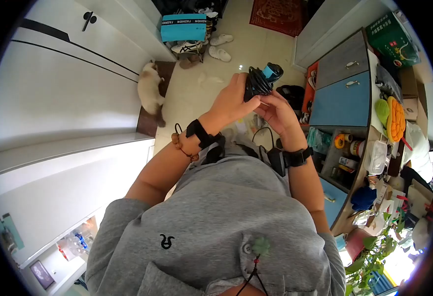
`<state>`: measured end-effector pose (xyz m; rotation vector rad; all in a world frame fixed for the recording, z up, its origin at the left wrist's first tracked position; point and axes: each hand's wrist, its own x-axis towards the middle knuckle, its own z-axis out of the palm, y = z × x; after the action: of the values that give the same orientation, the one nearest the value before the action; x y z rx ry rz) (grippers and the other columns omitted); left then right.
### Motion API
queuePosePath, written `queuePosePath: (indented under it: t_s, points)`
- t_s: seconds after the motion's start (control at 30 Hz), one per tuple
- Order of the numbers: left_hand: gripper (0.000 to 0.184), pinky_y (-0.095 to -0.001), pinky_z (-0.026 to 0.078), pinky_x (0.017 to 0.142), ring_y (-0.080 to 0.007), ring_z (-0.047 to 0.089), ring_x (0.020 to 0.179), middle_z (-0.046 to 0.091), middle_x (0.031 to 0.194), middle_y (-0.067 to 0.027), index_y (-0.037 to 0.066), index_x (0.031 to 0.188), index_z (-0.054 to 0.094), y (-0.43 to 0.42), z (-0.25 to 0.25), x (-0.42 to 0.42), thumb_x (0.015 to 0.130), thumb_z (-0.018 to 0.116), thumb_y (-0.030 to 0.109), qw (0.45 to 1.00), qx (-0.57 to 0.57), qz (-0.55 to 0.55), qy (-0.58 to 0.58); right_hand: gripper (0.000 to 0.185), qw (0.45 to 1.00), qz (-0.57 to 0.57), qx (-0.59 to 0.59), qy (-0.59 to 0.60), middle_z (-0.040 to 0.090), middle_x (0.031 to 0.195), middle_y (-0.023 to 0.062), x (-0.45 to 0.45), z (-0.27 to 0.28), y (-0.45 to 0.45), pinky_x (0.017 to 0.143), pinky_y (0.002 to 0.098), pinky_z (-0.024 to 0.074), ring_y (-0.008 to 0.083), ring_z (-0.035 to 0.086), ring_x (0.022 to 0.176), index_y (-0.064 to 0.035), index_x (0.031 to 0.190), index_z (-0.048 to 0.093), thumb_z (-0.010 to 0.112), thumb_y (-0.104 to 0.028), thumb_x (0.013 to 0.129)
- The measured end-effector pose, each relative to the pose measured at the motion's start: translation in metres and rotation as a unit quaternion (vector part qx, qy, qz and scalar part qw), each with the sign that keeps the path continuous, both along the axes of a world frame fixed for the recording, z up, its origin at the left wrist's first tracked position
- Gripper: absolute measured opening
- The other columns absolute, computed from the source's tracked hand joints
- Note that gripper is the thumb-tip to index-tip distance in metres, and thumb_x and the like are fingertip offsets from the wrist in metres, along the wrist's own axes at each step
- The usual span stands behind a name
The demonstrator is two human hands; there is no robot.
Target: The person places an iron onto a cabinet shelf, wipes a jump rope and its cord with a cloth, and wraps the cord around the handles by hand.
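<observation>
A bundle of coiled black cable (257, 85) is held up in front of my body, with a black end piece (274, 72) bearing a light blue patch sticking out at its upper right. My left hand (230, 101) wraps round the coil's left side, thumb along its lower edge. From below right, my right hand (278, 114) pinches at the bottom of the bundle, fingertips bent against it. A thin pale strip shows between the right fingers; I cannot make out what it is. Black straps sit on both wrists, and a beaded bracelet (179, 143) on the left one.
A cat (151, 89) lies by the white cabinet (68, 98) at left. Ahead are a blue bag (183, 27), white shoes (220, 53) and a red mat (277, 16). On the right, a blue-doored cabinet (338, 106) carries clutter, a green box (393, 40) and a plant (369, 256).
</observation>
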<state>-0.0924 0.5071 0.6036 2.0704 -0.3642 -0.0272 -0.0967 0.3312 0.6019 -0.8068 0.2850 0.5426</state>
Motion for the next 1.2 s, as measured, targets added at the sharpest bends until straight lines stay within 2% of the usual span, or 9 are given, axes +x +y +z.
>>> queuePosePath:
  t_s: [0.27,0.37,0.47,0.57,0.67,0.77,0.87,1.0,1.2]
  points:
    - [0.046,-0.0327,0.047,0.074,-0.0221,0.058,0.086,0.055,0.102,-0.0143,-0.004,0.119,0.04,0.002,-0.006,0.015,0.083,0.051,0.023,0.953,-0.256,0.047,0.156,0.032,0.969,-0.014,-0.199,-0.146,0.061,0.093,0.0106,0.001,0.013,0.027,0.081,0.032,0.0559,0.0232,0.067,0.087,0.0029,0.107,0.054,0.069,0.0,0.079]
    - [0.041,-0.0273,0.047,0.069,-0.0141,0.056,0.083,0.057,0.097,-0.0089,-0.002,0.118,0.042,0.004,-0.007,0.016,0.086,0.049,0.022,0.954,-0.256,0.039,0.148,0.034,0.983,-0.001,-0.134,-0.122,0.06,0.09,0.0088,0.009,0.012,0.024,0.079,0.0297,0.0552,0.0213,0.067,0.088,0.0023,0.107,0.055,0.072,-0.002,0.077]
    - [0.039,-0.0265,0.048,0.064,-0.0127,0.057,0.075,0.057,0.094,-0.0089,-0.001,0.118,0.042,0.009,0.003,0.012,0.087,0.047,0.023,0.923,-0.305,0.01,0.234,0.026,0.964,0.017,-0.206,-0.166,0.06,0.09,0.0068,0.006,0.021,0.016,0.064,0.0238,0.0499,0.0137,0.063,0.075,0.0016,0.098,0.061,0.074,-0.005,0.076]
    - [0.034,-0.0246,0.049,0.059,-0.0119,0.058,0.067,0.058,0.093,-0.0072,0.004,0.115,0.046,0.012,0.003,0.006,0.089,0.044,0.027,0.881,-0.33,-0.03,0.338,0.017,0.847,0.027,-0.44,-0.296,0.057,0.079,0.0012,0.009,0.013,0.004,0.055,0.0204,0.0386,0.007,0.05,0.062,0.0003,0.087,0.065,0.075,-0.008,0.077]
    - [0.033,-0.0249,0.049,0.057,-0.0122,0.058,0.064,0.059,0.091,-0.0072,0.004,0.112,0.048,0.006,-0.006,0.004,0.09,0.044,0.028,0.895,-0.329,-0.008,0.3,0.014,0.876,0.026,-0.42,-0.235,0.049,0.068,-0.0047,0.003,0.02,0.01,0.053,0.0203,0.0295,0.0048,0.038,0.058,-0.0007,0.079,0.067,0.075,-0.011,0.078]
    - [0.035,-0.0244,0.049,0.056,-0.0115,0.059,0.064,0.059,0.088,-0.0061,0.004,0.11,0.049,0.0,-0.007,0.003,0.092,0.046,0.033,0.904,-0.332,0.018,0.27,0.014,0.95,-0.031,-0.269,-0.158,0.043,0.063,-0.0071,0.0,0.021,0.016,0.054,0.0197,0.0313,0.0036,0.039,0.059,0.0001,0.081,0.066,0.074,-0.011,0.078]
    - [0.039,-0.0244,0.049,0.056,-0.0111,0.059,0.064,0.059,0.087,-0.0052,0.004,0.11,0.051,-0.004,-0.001,0.002,0.092,0.048,0.039,0.89,-0.329,0.012,0.315,0.015,0.953,-0.077,-0.255,-0.144,0.044,0.064,-0.0076,-0.003,0.016,0.019,0.054,0.0192,0.031,0.0035,0.039,0.059,0.0016,0.081,0.065,0.074,-0.011,0.079]
    - [0.041,-0.0249,0.049,0.056,-0.0113,0.059,0.065,0.058,0.087,-0.0044,0.005,0.11,0.053,-0.007,-0.004,0.003,0.092,0.05,0.042,0.869,-0.344,0.005,0.356,0.018,0.933,-0.17,-0.273,-0.161,0.045,0.066,-0.0074,-0.009,0.004,0.03,0.054,0.0185,0.0321,0.0032,0.04,0.06,0.0017,0.08,0.065,0.074,-0.014,0.08]
    - [0.035,-0.0266,0.05,0.058,-0.0117,0.059,0.07,0.059,0.091,-0.0051,0.004,0.111,0.052,-0.004,-0.005,0.001,0.091,0.052,0.034,0.894,-0.326,0.022,0.307,0.017,0.858,-0.047,-0.408,-0.307,0.051,0.061,-0.0019,0.001,0.0,0.015,0.054,0.0219,0.039,0.0063,0.047,0.059,0.0018,0.085,0.067,0.073,-0.014,0.08]
